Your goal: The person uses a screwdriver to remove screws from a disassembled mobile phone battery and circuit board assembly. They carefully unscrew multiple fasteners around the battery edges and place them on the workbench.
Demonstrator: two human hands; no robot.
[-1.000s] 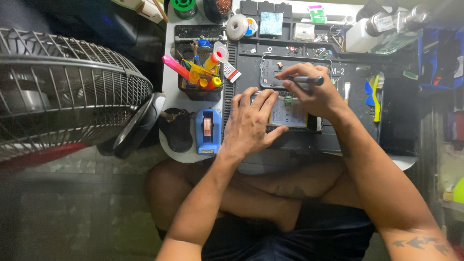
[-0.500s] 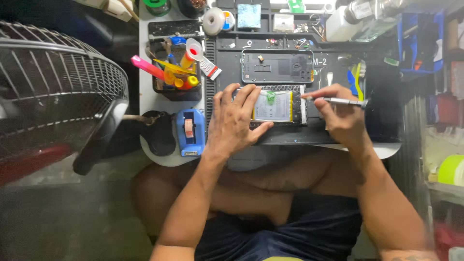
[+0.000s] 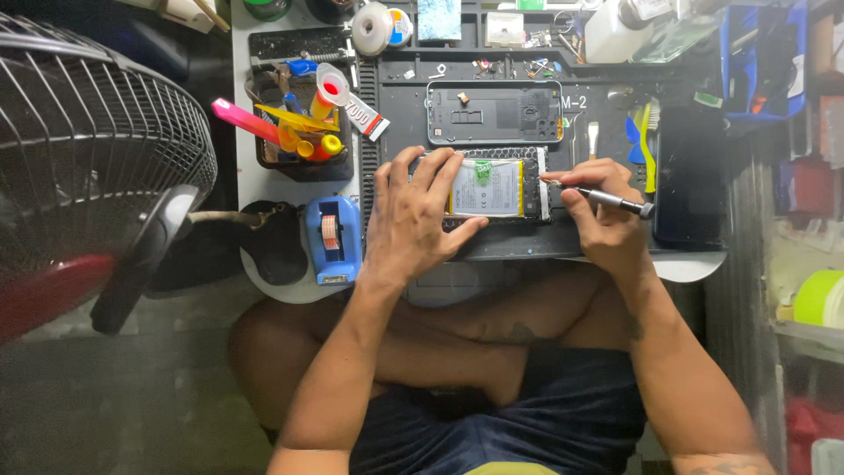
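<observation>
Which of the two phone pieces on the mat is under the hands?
The nearer opened phone, showing its battery; the left hand pins it. The back cover lies untouched beyond.

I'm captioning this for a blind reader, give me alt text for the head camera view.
Seen from above, a left hand presses down an opened smartphone with its battery exposed, while the right hand applies a screwdriver to its right edge. A removed back cover lies beyond; a blue tape dispenser sits left.

I see a small phone-repair workbench: a dark work mat [image 3: 527,246] holds an opened phone [image 3: 492,186] and a separate back cover [image 3: 494,112]. A tool caddy [image 3: 299,132], blue tape dispenser [image 3: 332,237] and parts bins [image 3: 765,62] crowd it, with a floor fan [image 3: 88,167] beside.
</observation>
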